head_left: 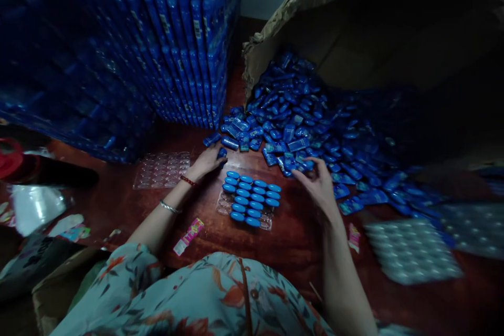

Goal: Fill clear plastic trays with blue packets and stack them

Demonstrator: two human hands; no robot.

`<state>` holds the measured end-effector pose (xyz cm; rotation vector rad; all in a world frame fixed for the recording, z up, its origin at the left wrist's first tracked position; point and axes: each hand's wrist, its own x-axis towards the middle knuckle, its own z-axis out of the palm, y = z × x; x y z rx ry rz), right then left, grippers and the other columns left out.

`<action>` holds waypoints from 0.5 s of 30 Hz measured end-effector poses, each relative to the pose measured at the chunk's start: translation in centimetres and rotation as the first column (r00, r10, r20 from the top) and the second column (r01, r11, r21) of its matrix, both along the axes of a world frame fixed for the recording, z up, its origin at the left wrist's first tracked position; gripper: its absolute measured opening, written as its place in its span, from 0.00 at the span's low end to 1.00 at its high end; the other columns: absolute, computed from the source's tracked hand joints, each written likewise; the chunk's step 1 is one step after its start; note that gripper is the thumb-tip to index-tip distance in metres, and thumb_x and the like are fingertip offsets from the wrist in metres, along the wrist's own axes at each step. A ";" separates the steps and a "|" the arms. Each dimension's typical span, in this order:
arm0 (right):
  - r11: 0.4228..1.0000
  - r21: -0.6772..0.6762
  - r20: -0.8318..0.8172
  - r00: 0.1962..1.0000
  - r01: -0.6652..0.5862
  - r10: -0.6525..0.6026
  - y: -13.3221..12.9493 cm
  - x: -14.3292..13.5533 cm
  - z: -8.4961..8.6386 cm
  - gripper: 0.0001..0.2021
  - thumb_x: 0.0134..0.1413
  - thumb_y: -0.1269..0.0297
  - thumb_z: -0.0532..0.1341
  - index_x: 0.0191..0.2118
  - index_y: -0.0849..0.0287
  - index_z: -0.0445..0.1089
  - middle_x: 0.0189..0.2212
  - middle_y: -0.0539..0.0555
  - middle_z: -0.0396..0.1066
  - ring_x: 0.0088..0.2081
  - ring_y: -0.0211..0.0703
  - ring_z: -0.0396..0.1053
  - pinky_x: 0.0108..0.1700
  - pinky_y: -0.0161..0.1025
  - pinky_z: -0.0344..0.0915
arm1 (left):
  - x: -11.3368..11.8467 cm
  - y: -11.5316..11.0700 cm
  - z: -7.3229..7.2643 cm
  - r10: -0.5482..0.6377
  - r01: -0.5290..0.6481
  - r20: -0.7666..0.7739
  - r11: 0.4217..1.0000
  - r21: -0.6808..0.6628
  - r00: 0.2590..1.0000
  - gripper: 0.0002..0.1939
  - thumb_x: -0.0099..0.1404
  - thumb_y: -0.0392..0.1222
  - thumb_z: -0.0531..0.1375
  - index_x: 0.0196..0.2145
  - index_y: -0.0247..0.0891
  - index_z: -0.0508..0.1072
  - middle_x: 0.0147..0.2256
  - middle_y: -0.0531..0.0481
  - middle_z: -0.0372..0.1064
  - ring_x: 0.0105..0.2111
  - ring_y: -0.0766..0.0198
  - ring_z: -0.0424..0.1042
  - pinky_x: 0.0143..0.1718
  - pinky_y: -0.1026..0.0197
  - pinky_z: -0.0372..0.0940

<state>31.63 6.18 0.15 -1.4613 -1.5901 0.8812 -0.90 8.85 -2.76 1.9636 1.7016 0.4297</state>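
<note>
A clear moulded tray (pixel 224 203) lies on the dark red table in front of me, with several blue oval pieces (pixel 243 193) standing in its hollows and some hollows bare. Up and to the left of it, my left hand (pixel 207 161) has its fingers closed on a blue piece (pixel 222 153). My right hand (pixel 318 181) is at the near edge of the loose blue pile (pixel 299 115), thumb and fingers round a blue piece (pixel 306 164).
An empty clear tray (pixel 161 170) lies left. Tall stacks of blue packs (pixel 177 47) rise behind. A torn cardboard box (pixel 271 31) surrounds the pile. Stacked trays (pixel 411 249) stand right. A red-lidded dark bottle (pixel 47 168) and pink wrappers (pixel 189 237) are also there.
</note>
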 end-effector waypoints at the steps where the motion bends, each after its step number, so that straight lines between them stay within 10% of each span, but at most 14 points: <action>1: 0.997 -0.061 -0.068 0.997 0.038 -0.042 -1.6 1.1 0.1 0.18 0.49 0.54 0.61 0.43 0.55 0.61 0.22 0.43 0.64 0.19 0.36 0.63 0.23 0.34 0.63 | -0.2 -0.2 0.0 -0.005 0.005 0.020 1.000 -0.008 1.000 0.19 0.60 0.41 0.58 0.47 0.32 0.64 0.41 0.40 0.67 0.40 0.53 0.69 0.44 0.53 0.63; 6: 0.971 -0.202 -0.104 0.989 -0.127 0.108 -8.7 1.9 -0.4 0.11 0.57 0.57 0.54 0.42 0.56 0.64 0.25 0.48 0.71 0.24 0.39 0.70 0.31 0.38 0.69 | -1.8 -4.1 -0.5 0.162 -0.189 0.287 0.979 0.071 0.944 0.15 0.60 0.45 0.58 0.43 0.36 0.63 0.35 0.50 0.67 0.35 0.63 0.69 0.41 0.59 0.64; 12: 0.964 0.187 0.285 0.950 -0.188 0.130 -11.2 -1.9 -3.2 0.11 0.59 0.67 0.52 0.45 0.57 0.67 0.37 0.54 0.71 0.39 0.41 0.70 0.43 0.39 0.67 | -0.9 -12.4 -0.3 0.356 -0.523 0.587 0.841 0.138 0.727 0.12 0.58 0.43 0.61 0.38 0.38 0.65 0.34 0.52 0.67 0.33 0.66 0.70 0.37 0.63 0.66; 15: 0.909 0.245 0.549 0.821 -0.339 0.158 -11.2 -1.7 -3.6 0.14 0.60 0.70 0.51 0.49 0.58 0.66 0.38 0.56 0.71 0.38 0.42 0.69 0.42 0.39 0.66 | 0.5 -15.2 -0.3 0.280 -0.490 0.573 0.835 0.251 0.771 0.09 0.60 0.40 0.61 0.38 0.38 0.66 0.33 0.52 0.68 0.33 0.66 0.70 0.36 0.63 0.66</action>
